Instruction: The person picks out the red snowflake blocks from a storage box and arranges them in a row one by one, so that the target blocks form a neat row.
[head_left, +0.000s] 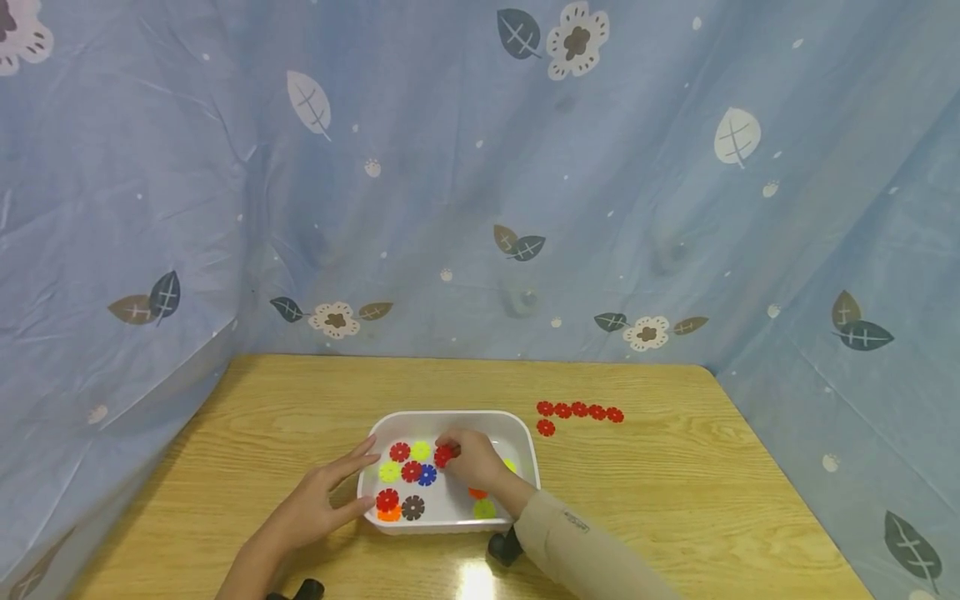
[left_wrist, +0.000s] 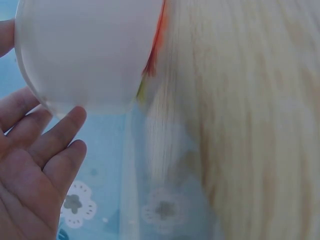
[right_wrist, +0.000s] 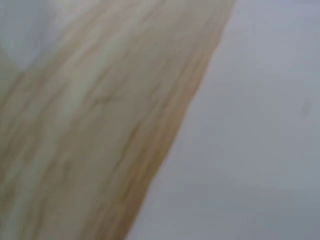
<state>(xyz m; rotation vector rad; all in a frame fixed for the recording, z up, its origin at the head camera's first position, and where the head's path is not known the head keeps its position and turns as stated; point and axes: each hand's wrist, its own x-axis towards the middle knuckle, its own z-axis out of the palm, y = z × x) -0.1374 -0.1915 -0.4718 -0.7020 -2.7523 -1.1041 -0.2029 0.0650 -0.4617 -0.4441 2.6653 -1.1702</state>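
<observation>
A white plastic tray [head_left: 527,442] holds several notched snowflake discs in red, yellow, blue, orange, green and brown. My left hand [head_left: 318,500] is at the tray's left side, its fingers spread and its fingertips at the rim. The left wrist view shows that hand's fingers [left_wrist: 60,135] along the tray's outer wall [left_wrist: 90,55]. Inside the tray, my right hand [head_left: 480,462] pinches a red snowflake disc [head_left: 442,456], partly covering it. That forearm hides some discs on the right. Only blurred wood and a pale surface show in the right wrist view.
On the wooden table [head_left: 645,500], a row of several red discs [head_left: 580,409] lies right of the tray, with one more red disc [head_left: 545,427] below its left end. A blue patterned curtain [head_left: 435,192] hangs behind the table and along both sides.
</observation>
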